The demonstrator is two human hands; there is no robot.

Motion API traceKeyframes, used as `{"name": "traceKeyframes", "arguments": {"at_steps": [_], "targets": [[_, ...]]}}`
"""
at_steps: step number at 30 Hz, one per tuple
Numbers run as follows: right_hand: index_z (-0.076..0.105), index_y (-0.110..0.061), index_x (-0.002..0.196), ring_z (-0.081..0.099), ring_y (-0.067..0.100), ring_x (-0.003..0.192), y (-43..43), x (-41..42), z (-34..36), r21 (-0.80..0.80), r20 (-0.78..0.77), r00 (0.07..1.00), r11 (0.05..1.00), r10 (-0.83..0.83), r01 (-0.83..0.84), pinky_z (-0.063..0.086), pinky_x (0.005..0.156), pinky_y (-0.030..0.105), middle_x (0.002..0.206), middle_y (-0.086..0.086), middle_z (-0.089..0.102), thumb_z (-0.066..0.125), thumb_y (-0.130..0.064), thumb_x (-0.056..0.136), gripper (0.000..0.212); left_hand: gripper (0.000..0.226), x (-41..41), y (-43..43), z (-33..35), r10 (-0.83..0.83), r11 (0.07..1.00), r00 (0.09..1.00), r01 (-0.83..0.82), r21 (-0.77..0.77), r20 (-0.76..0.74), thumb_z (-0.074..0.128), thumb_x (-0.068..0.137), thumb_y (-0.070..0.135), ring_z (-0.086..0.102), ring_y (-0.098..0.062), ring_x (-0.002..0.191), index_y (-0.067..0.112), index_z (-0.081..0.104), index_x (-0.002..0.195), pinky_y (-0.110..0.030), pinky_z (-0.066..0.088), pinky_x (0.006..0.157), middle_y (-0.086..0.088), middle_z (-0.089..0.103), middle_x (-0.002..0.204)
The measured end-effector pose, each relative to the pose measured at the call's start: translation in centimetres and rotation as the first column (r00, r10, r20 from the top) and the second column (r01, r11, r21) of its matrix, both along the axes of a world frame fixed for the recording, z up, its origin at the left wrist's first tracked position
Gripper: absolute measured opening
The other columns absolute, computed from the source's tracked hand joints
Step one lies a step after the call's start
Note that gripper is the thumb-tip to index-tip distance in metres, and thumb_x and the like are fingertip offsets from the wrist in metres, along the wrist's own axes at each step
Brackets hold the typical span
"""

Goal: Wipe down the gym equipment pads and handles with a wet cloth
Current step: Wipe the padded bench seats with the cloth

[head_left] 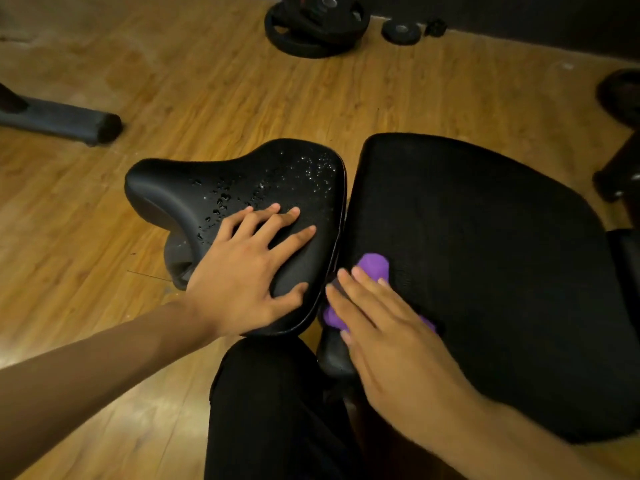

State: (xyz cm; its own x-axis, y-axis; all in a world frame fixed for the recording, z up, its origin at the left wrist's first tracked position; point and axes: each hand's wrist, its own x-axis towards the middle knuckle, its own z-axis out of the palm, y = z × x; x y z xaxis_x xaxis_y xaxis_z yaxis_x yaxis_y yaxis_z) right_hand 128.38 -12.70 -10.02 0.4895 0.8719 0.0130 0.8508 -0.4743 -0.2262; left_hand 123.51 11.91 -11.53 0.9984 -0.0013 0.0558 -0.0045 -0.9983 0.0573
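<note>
- Left hand (249, 271): flat on the seat (194, 181), fingers spread and straight, thumb hooked over the near edge. Not gripping anything.
- Right hand (388, 334): fingers straight and together, pressing the cloth (372, 266) onto the back pad (485, 254). It presses flat and does not pinch.
- Cloth: purple and bunched under the right fingers. It pokes out past the fingertips and on the thumb side.
- Cloth sits at the near-left edge of the back pad, right by the gap to the seat.
- Seat: black, saddle-shaped, smooth. Droplets (221, 199) are scattered over its top, mostly ahead of the left fingers.
- Back pad: black with a textured surface, just beside the seat on the right. The edges almost meet; can't tell if they touch.
- Hands are near each other, one per pad, not touching.
- Knee (270, 410) in black trousers sits below the seat, between the forearms.
- Floor (207, 81): wood laminate.
- Plates (311, 32) are stacked at the far wall, with a small plate (401, 31) beside them.
- A grey foot bar (59, 121) lies on the floor, far left.
</note>
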Motion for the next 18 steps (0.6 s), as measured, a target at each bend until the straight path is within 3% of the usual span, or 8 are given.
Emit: {"name": "traceKeyframes", "arguments": {"at_steps": [3, 5, 7, 9, 13, 15, 16, 18], "targets": [[0.036, -0.025, 0.156, 0.026, 0.015, 0.153, 0.4, 2.8, 0.2, -0.043, 0.009, 0.999, 0.998, 0.052, -0.051, 0.015, 0.123, 0.034, 0.164, 0.001, 0.032, 0.026, -0.04, 0.103, 0.056, 0.075, 0.0, 0.0, -0.1, -0.002, 1.0, 1.0, 0.002, -0.013, 0.005, 0.041, 0.091, 0.065, 0.036, -0.033, 0.149, 0.026, 0.046, 0.155, -0.049, 0.022, 0.118, -0.008, 0.044, 0.16], [0.024, -0.026, 0.161, 0.008, 0.018, 0.158, 3.0, 7.4, 0.0, -0.028, 0.018, 0.998, 0.998, -0.062, 0.062, 0.0, 0.125, 0.031, 0.17, 0.005, 0.015, 0.026, -0.038, 0.108, 0.054, 0.074, 0.1, -0.1, -0.1, -0.003, 1.0, 1.0, 0.003, -0.012, 0.002, 0.04, 0.092, 0.063, 0.036, -0.034, 0.149, 0.026, 0.046, 0.156, -0.05, 0.022, 0.117, -0.008, 0.043, 0.16], [0.022, -0.025, 0.162, 0.002, 0.02, 0.158, 5.6, 9.7, -0.3, 0.006, -0.006, 0.977, 0.977, -0.214, 0.214, -0.002, 0.125, 0.032, 0.172, 0.007, 0.007, 0.032, -0.032, 0.11, 0.054, 0.073, -0.1, -0.2, -0.1, -0.004, 1.0, 1.0, 0.004, -0.008, 0.0, 0.039, 0.093, 0.062, 0.036, -0.034, 0.148, 0.026, 0.045, 0.156, -0.049, 0.021, 0.117, -0.008, 0.043, 0.16], [0.029, -0.024, 0.16, 0.01, 0.023, 0.158, 6.0, 7.8, -0.2, 0.049, 0.012, 0.977, 0.976, -0.212, 0.211, 0.005, 0.127, 0.035, 0.17, 0.009, 0.014, 0.041, -0.025, 0.107, 0.054, 0.072, -0.2, -0.2, -0.1, -0.006, 1.0, 1.0, 0.006, -0.012, 0.0, 0.039, 0.094, 0.062, 0.036, -0.034, 0.148, 0.026, 0.045, 0.156, -0.05, 0.022, 0.117, -0.008, 0.043, 0.16], [0.045, -0.029, 0.149, 0.012, 0.02, 0.157, 0.6, -1.5, 1.0, 0.018, -0.116, 0.988, 0.994, 0.106, -0.105, 0.004, 0.125, 0.035, 0.168, 0.003, 0.021, 0.044, -0.025, 0.102, 0.047, 0.072, -0.1, 0.0, -0.2, -0.007, 1.0, 1.0, 0.007, -0.007, 0.018, 0.039, 0.094, 0.063, 0.035, -0.032, 0.149, 0.027, 0.044, 0.157, -0.049, 0.021, 0.118, -0.007, 0.042, 0.161], [0.06, -0.026, 0.135, 0.032, 0.021, 0.152, -0.7, -1.4, 0.9, -0.05, -0.093, 0.976, 0.978, 0.198, -0.204, 0.014, 0.122, 0.036, 0.159, 0.006, 0.042, 0.044, -0.029, 0.1, 0.039, 0.071, -0.1, 0.1, -0.2, -0.008, 1.0, 1.0, 0.008, -0.013, 0.027, 0.04, 0.095, 0.063, 0.034, -0.031, 0.149, 0.028, 0.044, 0.157, -0.05, 0.022, 0.119, -0.006, 0.042, 0.161], [0.064, -0.024, 0.132, 0.039, 0.02, 0.148, -0.3, 0.0, 0.7, -0.05, -0.018, 0.981, 0.979, 0.196, -0.196, 0.02, 0.122, 0.035, 0.155, 0.007, 0.049, 0.046, -0.03, 0.1, 0.037, 0.071, -0.1, 0.1, -0.2, -0.01, 1.0, 1.0, 0.01, -0.017, 0.028, 0.04, 0.095, 0.062, 0.034, -0.032, 0.149, 0.027, 0.044, 0.157, -0.05, 0.022, 0.118, -0.006, 0.042, 0.16], [0.06, -0.02, 0.14, 0.033, 0.018, 0.151, 1.1, 3.1, 0.6, -0.002, 0.031, 0.995, 0.995, 0.097, -0.097, 0.018, 0.124, 0.03, 0.158, 0.006, 0.044, 0.046, -0.029, 0.104, 0.039, 0.071, -0.1, 0.1, -0.3, -0.016, 1.0, 1.0, 0.016, -0.013, 0.024, 0.038, 0.096, 0.063, 0.035, -0.032, 0.149, 0.027, 0.044, 0.156, -0.05, 0.023, 0.118, -0.007, 0.043, 0.16]]}}
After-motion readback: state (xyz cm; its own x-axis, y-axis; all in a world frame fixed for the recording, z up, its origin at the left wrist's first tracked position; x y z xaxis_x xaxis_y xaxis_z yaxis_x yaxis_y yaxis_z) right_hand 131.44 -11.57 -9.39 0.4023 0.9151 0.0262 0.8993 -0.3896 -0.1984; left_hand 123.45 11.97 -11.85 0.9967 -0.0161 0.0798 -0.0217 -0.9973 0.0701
